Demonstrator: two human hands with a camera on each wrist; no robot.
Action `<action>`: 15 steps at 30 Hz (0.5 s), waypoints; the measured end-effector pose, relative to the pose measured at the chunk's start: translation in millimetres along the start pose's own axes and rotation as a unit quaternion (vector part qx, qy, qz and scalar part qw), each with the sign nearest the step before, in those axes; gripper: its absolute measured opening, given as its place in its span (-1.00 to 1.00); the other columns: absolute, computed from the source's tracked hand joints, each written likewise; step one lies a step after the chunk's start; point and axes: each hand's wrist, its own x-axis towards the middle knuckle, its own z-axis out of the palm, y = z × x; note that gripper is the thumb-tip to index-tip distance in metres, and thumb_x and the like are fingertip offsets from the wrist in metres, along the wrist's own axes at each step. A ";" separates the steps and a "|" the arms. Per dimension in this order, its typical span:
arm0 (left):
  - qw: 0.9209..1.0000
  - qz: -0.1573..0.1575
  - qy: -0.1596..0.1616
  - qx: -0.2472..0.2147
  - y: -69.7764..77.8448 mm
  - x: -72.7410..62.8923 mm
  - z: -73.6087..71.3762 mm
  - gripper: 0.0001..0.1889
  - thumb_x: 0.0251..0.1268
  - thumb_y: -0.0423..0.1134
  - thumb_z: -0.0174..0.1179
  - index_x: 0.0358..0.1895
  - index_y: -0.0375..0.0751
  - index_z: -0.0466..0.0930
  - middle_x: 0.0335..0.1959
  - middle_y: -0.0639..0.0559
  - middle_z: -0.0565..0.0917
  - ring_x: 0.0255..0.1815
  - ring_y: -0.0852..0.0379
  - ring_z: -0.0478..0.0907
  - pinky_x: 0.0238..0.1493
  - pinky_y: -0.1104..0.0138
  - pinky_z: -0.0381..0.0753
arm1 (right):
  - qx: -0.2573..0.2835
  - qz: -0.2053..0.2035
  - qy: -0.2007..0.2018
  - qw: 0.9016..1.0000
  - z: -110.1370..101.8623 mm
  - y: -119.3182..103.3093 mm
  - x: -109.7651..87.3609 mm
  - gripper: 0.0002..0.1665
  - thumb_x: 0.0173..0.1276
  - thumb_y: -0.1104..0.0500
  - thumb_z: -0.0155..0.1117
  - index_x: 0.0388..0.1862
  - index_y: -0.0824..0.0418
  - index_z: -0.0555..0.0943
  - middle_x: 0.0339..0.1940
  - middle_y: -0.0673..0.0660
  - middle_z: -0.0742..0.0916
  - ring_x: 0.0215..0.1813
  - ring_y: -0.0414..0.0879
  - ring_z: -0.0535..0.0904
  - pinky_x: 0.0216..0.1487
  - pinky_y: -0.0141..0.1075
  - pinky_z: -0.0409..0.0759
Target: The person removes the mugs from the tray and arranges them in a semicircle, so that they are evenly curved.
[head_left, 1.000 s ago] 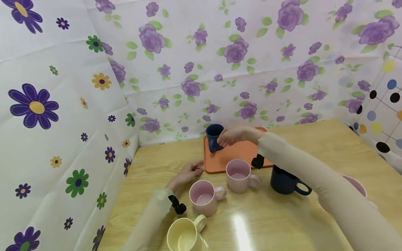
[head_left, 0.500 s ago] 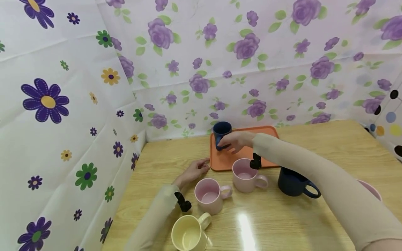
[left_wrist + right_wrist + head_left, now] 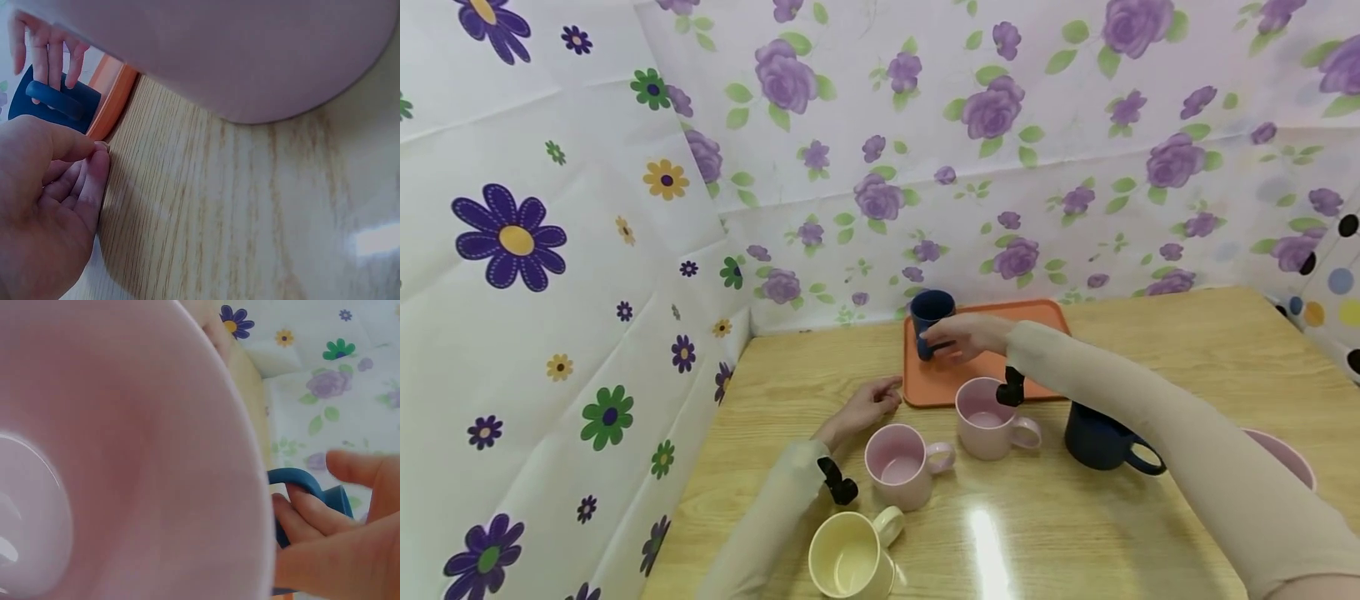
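Note:
A dark blue mug point(image 3: 927, 310) stands upright on the orange tray point(image 3: 1030, 313), at its far left corner. My right hand point(image 3: 970, 335) is at the mug's handle point(image 3: 299, 477). In the right wrist view its fingers pass into the handle loop while the thumb stands apart. Seen from the left wrist, those fingers hang almost straight by the handle. My left hand point(image 3: 867, 404) rests on the table with loosely curled fingers, the fingertips right at the tray's near left corner. A pink mug point(image 3: 898, 467) stands beside the left wrist.
Another pink mug point(image 3: 987, 425) stands before the tray, under the right wrist. A yellow mug point(image 3: 850, 557) is nearest me. At right, my forearm partly covers a dark blue mug point(image 3: 1093, 442) and a pink mug point(image 3: 1285, 457). Flowered sheets point(image 3: 820, 167) bound the table's back and left.
My right hand's fingers have shifted from the blue mug's side to over its handle and spread somewhat. The left hand stays at the tray's corner. The head view has swung slightly left.

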 end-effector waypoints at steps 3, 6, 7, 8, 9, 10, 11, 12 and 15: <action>1.000 0.012 -0.017 -0.002 3.4 -0.8 -0.1 -0.45 0.39 -0.53 -0.06 0.42 -0.55 0.12 -0.07 -0.46 0.55 -0.19 0.08 0.43 -0.27 0.48 0.42 | 0.020 -0.001 0.029 0.999 -2.0 4.3 6.4 -0.26 0.43 0.10 0.17 0.50 0.20 0.16 0.52 0.18 0.31 0.51 0.08 0.20 0.53 -0.09 0.22; 0.999 0.021 -0.023 -0.005 0.7 -1.8 0.8 -0.44 0.37 -0.52 -0.05 0.42 -0.56 0.12 -0.07 -0.43 0.56 -0.17 0.09 0.45 -0.21 0.47 0.45 | 0.005 0.003 0.055 0.998 -3.8 8.2 7.7 -0.18 0.41 0.10 0.20 0.53 0.22 0.08 0.50 0.22 0.33 0.49 0.08 0.25 0.54 -0.12 0.21; 0.999 0.028 -0.022 -0.007 -0.9 -2.3 1.0 -0.44 0.36 -0.51 -0.04 0.41 -0.55 0.14 -0.09 -0.39 0.58 -0.18 0.11 0.45 -0.22 0.47 0.46 | 0.000 0.005 0.064 0.998 -4.9 9.2 8.1 -0.18 0.40 0.10 0.22 0.52 0.22 0.09 0.47 0.23 0.37 0.46 0.08 0.30 0.53 -0.13 0.22; 0.999 0.035 -0.019 -0.010 -4.2 -2.0 1.2 -0.44 0.36 -0.50 -0.03 0.41 -0.54 0.15 -0.11 -0.34 0.59 -0.19 0.15 0.46 -0.22 0.47 0.46 | -0.009 0.007 0.075 0.997 -5.8 9.8 7.6 -0.21 0.39 0.10 0.23 0.49 0.23 0.14 0.41 0.23 0.44 0.39 0.08 0.37 0.51 -0.15 0.25; 0.999 0.048 -0.019 -0.009 -8.6 -1.2 0.6 -0.45 0.36 -0.48 -0.02 0.41 -0.52 0.17 -0.13 -0.26 0.61 -0.20 0.18 0.47 -0.24 0.48 0.47 | -0.022 0.010 0.085 0.996 -5.2 9.4 4.3 -0.26 0.39 0.08 0.23 0.45 0.23 0.19 0.33 0.22 0.49 0.33 0.06 0.41 0.49 -0.16 0.27; 0.998 0.054 -0.017 -0.013 -8.6 -1.7 0.0 -0.45 0.36 -0.47 -0.02 0.40 -0.51 0.18 -0.15 -0.20 0.62 -0.21 0.22 0.46 -0.25 0.48 0.48 | -0.031 0.013 0.096 0.995 -6.3 9.5 3.9 -0.33 0.39 0.06 0.24 0.38 0.24 0.28 0.19 0.20 0.56 0.23 0.05 0.46 0.45 -0.17 0.31; 0.998 0.057 -0.015 -0.018 -8.5 -2.1 -0.5 -0.45 0.36 -0.46 -0.01 0.40 -0.50 0.20 -0.17 -0.14 0.62 -0.23 0.24 0.46 -0.25 0.48 0.48 | -0.036 0.013 0.105 0.994 -7.7 9.5 3.3 -0.42 0.39 0.04 0.23 0.29 0.23 0.34 0.06 0.15 0.59 0.14 0.03 0.47 0.41 -0.17 0.34; 0.998 0.064 -0.014 -0.018 -8.4 -2.1 -1.1 -0.45 0.35 -0.46 -0.01 0.40 -0.50 0.20 -0.18 -0.12 0.61 -0.23 0.25 0.46 -0.25 0.48 0.48 | -0.039 0.010 0.108 0.993 -9.3 9.4 2.4 -0.49 0.41 0.02 0.20 0.22 0.23 0.39 -0.05 0.11 0.59 0.07 0.00 0.47 0.37 -0.17 0.35; 0.998 0.055 -0.007 -0.008 -4.8 -1.8 -2.0 -0.46 0.37 -0.47 -0.03 0.41 -0.49 0.19 -0.15 -0.18 0.61 -0.21 0.24 0.46 -0.22 0.49 0.49 | -0.025 -0.001 0.091 0.996 -14.5 9.0 -3.2 -0.60 0.51 -0.03 0.04 0.11 0.23 0.41 -0.23 0.04 0.54 0.01 -0.04 0.43 0.28 -0.17 0.33</action>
